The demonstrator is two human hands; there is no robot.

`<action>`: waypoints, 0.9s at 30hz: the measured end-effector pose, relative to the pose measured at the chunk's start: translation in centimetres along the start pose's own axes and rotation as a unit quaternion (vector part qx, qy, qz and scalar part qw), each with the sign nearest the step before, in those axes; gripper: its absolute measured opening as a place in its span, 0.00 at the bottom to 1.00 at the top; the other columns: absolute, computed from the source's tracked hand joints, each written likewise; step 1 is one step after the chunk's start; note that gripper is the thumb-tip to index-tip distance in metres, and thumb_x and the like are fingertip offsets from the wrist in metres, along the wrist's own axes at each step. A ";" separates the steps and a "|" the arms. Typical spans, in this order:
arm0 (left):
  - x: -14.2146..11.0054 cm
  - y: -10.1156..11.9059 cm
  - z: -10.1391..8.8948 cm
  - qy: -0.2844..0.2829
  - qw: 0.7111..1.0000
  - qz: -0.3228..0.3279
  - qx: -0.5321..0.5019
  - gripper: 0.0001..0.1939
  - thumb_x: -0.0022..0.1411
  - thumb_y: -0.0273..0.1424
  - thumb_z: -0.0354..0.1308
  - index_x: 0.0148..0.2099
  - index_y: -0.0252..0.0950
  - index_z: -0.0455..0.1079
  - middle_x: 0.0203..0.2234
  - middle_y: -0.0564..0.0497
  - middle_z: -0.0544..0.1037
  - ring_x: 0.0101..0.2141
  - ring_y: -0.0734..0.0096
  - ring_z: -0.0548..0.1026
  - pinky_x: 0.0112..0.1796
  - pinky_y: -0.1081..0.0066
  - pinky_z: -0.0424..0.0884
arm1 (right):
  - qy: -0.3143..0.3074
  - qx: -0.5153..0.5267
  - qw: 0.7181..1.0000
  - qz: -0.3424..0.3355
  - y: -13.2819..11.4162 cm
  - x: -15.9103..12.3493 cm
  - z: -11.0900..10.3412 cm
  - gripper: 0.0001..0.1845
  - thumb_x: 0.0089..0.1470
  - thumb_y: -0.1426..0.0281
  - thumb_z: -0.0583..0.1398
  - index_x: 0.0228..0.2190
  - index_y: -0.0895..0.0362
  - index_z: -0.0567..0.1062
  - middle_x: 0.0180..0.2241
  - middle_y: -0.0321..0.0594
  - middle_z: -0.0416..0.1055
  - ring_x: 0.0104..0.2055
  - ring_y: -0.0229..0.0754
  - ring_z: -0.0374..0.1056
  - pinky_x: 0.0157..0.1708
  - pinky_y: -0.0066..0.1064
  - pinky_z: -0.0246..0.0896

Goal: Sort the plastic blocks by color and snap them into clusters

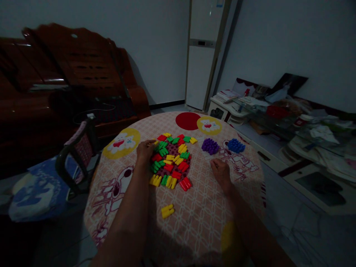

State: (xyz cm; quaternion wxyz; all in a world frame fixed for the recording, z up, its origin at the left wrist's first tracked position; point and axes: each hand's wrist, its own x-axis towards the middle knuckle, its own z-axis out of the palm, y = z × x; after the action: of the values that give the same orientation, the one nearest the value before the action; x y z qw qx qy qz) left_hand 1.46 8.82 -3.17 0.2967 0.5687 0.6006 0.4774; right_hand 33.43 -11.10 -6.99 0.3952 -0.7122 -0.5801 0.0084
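My left hand [145, 151] is at the left edge of a loose pile of plastic toy blocks, its fingers closed on what looks like a yellow block [154, 142], mostly hidden. Red, green and yellow blocks [168, 167] lie spread over a dark patch of the tablecloth. Over on the right, my right hand [221, 172] rests low above the cloth with its fingers curled together; anything inside them is hidden. Just beyond it sits a tight group of purple blocks [210, 146], with a blue group [236, 145] farther right. One yellow block [167, 211] lies alone nearer me.
A patterned tablecloth [200, 207] covers the round table. To the left stand a chair [79, 148] and a carved wooden sofa [83, 66]. A cluttered low cabinet [278, 148] runs along the right wall, and a tall white appliance [201, 70] fills the corner.
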 end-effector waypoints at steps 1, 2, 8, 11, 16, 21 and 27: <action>-0.7 0.6 -0.1 -0.003 1.000 0.016 -0.003 0.15 0.50 0.33 0.62 0.40 0.37 0.82 0.32 0.47 0.80 0.35 0.62 0.76 0.39 0.67 0.73 | 0.001 0.005 1.000 -0.001 -0.2 0.0 0.0 0.17 0.62 0.62 0.54 0.31 0.55 0.79 0.32 0.43 0.78 0.32 0.41 0.70 0.35 0.30 0.61; -1.6 1.4 -0.1 -0.011 0.999 0.035 -0.013 0.16 0.51 0.34 0.62 0.42 0.36 0.82 0.34 0.46 0.81 0.36 0.62 0.76 0.39 0.67 0.73 | 0.005 0.015 1.000 0.000 -0.5 -0.1 -0.1 0.16 0.62 0.62 0.54 0.31 0.55 0.79 0.32 0.43 0.78 0.32 0.41 0.70 0.36 0.30 0.61; -9.5 5.5 4.6 -0.268 0.942 0.064 -0.191 0.20 0.57 0.37 0.61 0.49 0.35 0.80 0.44 0.44 0.82 0.43 0.59 0.79 0.45 0.64 0.74 | -0.026 0.194 0.979 0.055 -3.7 -0.5 -0.2 0.19 0.61 0.56 0.56 0.31 0.56 0.79 0.25 0.37 0.73 0.26 0.38 0.67 0.29 0.28 0.61; -12.8 5.9 7.1 -0.325 0.927 0.087 -0.167 0.15 0.57 0.34 0.60 0.45 0.35 0.80 0.41 0.44 0.82 0.40 0.61 0.79 0.43 0.64 0.74 | -0.066 0.293 0.949 0.097 -4.9 -0.5 -0.2 0.20 0.59 0.54 0.58 0.36 0.56 0.80 0.25 0.35 0.73 0.23 0.36 0.65 0.24 0.27 0.61; -15.0 5.5 8.3 -0.377 0.904 0.166 -0.116 0.13 0.59 0.31 0.59 0.45 0.38 0.81 0.41 0.45 0.82 0.43 0.61 0.79 0.46 0.64 0.74 | -0.085 0.368 0.908 0.181 -4.7 -0.1 -0.2 0.20 0.48 0.53 0.65 0.35 0.57 0.79 0.22 0.34 0.73 0.18 0.34 0.63 0.18 0.26 0.58; -14.9 5.3 8.3 -0.399 0.892 0.163 -0.133 0.14 0.61 0.31 0.57 0.44 0.38 0.81 0.46 0.44 0.82 0.48 0.58 0.79 0.51 0.61 0.73 | -0.082 0.404 0.886 0.213 -3.5 0.0 0.1 0.20 0.45 0.53 0.66 0.31 0.57 0.78 0.20 0.36 0.74 0.17 0.35 0.64 0.16 0.25 0.56; -14.1 5.0 7.6 -0.391 0.897 0.204 -0.043 0.14 0.63 0.32 0.55 0.46 0.38 0.80 0.45 0.44 0.83 0.47 0.60 0.79 0.51 0.63 0.73 | 0.129 0.254 0.929 0.235 1.3 1.2 -2.7 0.19 0.48 0.53 0.62 0.31 0.57 0.77 0.24 0.39 0.75 0.21 0.39 0.67 0.21 0.29 0.59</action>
State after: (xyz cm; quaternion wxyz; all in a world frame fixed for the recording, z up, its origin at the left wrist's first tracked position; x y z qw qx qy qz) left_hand 12.84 -3.57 -4.05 0.4282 0.8058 0.2860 0.2923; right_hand 36.15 -11.58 -5.31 0.6213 -0.6988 -0.3185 0.1558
